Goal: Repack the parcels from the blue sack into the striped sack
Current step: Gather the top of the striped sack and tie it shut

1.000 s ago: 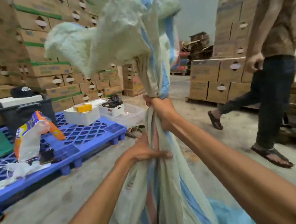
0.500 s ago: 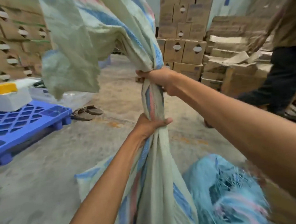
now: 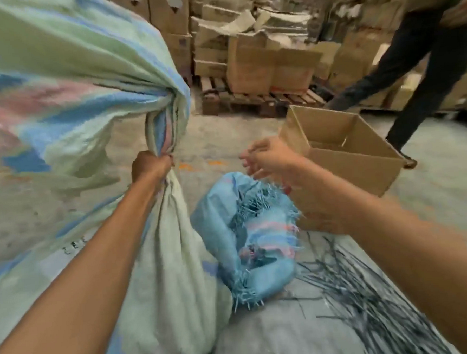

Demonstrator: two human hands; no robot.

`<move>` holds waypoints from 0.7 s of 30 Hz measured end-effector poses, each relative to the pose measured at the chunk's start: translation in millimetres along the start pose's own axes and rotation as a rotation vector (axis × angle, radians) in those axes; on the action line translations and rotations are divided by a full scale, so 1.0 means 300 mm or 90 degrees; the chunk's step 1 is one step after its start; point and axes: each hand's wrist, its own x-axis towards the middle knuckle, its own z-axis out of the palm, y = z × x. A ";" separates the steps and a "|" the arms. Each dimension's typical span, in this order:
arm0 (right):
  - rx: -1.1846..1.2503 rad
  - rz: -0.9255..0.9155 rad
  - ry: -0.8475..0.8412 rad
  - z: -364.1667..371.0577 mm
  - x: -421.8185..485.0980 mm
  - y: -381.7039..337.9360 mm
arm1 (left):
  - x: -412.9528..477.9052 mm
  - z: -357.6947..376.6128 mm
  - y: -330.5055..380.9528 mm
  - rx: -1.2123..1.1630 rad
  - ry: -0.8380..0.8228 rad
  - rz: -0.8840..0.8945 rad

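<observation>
The striped sack (image 3: 174, 261), pale green with blue and pink bands, stands full in front of me. My left hand (image 3: 150, 165) grips its gathered neck, and the loose top (image 3: 68, 85) flares up and left above the fist. The blue sack (image 3: 246, 238) lies crumpled on the floor to the right, its frayed mouth open and a dark parcel partly showing inside. My right hand (image 3: 266, 159) hovers above the blue sack with loosely spread fingers, holding nothing.
An open empty cardboard box (image 3: 342, 149) sits just beyond my right hand. A pile of dark plastic straps (image 3: 368, 291) lies on the floor at the right. Another person's legs (image 3: 416, 67) are at the far right. Stacked cartons on wooden pallets (image 3: 260, 99) stand behind.
My right hand has let go of the striped sack's neck and moved right, over the blue sack. My view has swung right, bringing the open box and straps into sight.
</observation>
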 end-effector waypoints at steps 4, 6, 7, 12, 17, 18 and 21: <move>-0.337 0.083 0.123 -0.002 -0.126 0.485 | 0.017 0.036 -0.058 0.008 -0.021 -0.031; -0.426 0.148 0.120 0.014 -0.229 0.695 | 0.033 0.066 -0.080 -0.017 -0.027 -0.035; -0.481 0.167 0.095 0.023 -0.266 0.772 | 0.034 0.064 -0.077 -0.036 -0.026 -0.031; -0.642 0.196 -0.021 0.134 -0.394 1.096 | -0.004 0.155 -0.151 0.041 -0.050 -0.011; -0.756 0.208 0.019 0.179 -0.416 1.217 | -0.010 0.174 -0.217 0.140 -0.055 -0.011; -0.760 0.208 0.022 0.177 -0.418 1.224 | -0.015 0.174 -0.222 0.150 -0.056 -0.007; -0.751 0.199 0.009 0.171 -0.427 1.223 | -0.024 0.167 -0.225 0.143 -0.068 -0.010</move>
